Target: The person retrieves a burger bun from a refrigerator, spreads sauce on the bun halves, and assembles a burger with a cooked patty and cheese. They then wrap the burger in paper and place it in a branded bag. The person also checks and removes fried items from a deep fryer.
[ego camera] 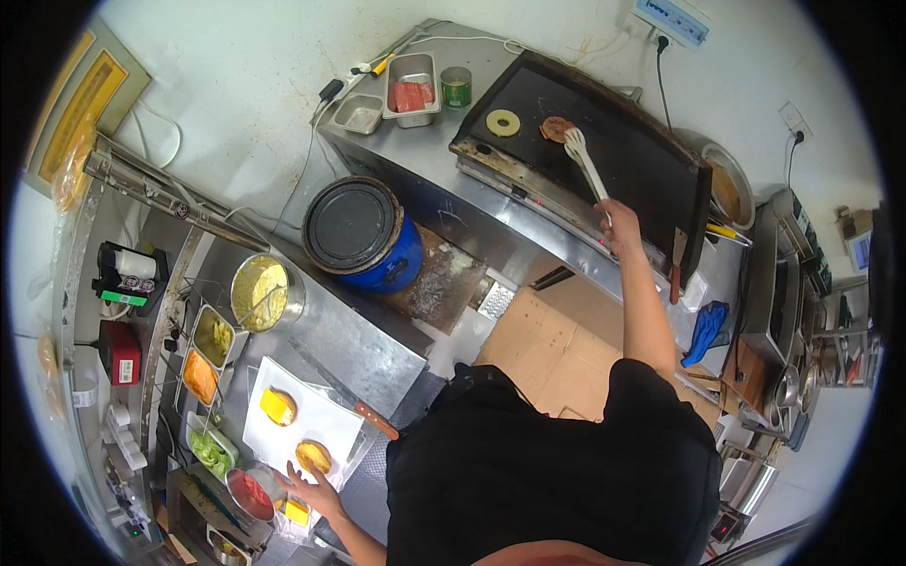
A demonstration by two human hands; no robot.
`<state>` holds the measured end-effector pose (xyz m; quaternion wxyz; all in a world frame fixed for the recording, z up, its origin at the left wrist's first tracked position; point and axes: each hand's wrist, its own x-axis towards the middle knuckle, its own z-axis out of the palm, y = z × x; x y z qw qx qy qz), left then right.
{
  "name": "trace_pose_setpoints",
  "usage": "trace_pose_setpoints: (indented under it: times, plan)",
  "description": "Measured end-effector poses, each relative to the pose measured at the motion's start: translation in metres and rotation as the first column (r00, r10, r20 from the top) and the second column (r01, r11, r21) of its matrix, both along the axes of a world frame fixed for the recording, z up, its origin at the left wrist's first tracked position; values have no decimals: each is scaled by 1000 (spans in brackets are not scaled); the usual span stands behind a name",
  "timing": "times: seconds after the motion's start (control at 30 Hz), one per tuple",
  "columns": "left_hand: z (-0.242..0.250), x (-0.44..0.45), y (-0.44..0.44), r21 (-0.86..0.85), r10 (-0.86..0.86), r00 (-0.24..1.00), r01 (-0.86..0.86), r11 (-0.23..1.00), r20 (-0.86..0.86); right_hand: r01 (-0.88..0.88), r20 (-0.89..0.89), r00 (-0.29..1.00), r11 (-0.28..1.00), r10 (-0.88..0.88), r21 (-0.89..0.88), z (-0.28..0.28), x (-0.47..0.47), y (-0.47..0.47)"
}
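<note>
My right hand [622,225] grips a pair of pale tongs [589,168] by the handle end. Their tips touch the edge of a browned meat patty [556,129] on the black griddle [630,163]. To the patty's left lies a pineapple ring [502,123]. My left hand [318,493], fingers spread and holding nothing, is beside a bun half [313,457] on white paper [271,442]. Another bun half [287,416] there carries a yellow cheese slice [273,405]. More cheese [296,512] lies just below my left hand, near a bowl of red slices [249,493].
A knife [376,420] lies along the paper's right side. Lettuce [209,453] and a pot of yellow mixture [260,293] line the left counter. A lidded blue drum [368,237] stands between counters. A scraper [676,265] rests on the griddle's right edge, with sliced meat [413,96] behind left.
</note>
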<state>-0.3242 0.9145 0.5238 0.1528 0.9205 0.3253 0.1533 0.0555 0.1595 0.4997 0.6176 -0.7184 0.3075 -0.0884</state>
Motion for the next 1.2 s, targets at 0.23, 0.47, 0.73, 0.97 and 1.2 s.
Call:
trace_pose_setpoints:
  times: [0.23, 0.47, 0.73, 0.97, 1.2]
  plan:
    - [15, 6, 1, 35, -9, 999, 10, 999, -35, -159, 254, 952, 985, 171, -68, -61, 45, -18]
    - [31, 18, -1, 25, -9, 1000, 9, 1000, -5, 147, -23, 987, 819, -162, 555, -8, 98, 19]
    - [34, 11, -5, 23, -19, 999, 18, 1000, 34, 103, -83, 994, 765, -65, 635, -1, 122, 98]
    - [29, -9, -2, 17, 49, 999, -50, 999, 24, 52, -6, 998, 766, -63, 641, 8, 107, 109]
    - [29, -36, -10, -58, 150, 988, -149, 987, 20, 26, -29, 1000, 780, -11, 626, 23, 58, 95]
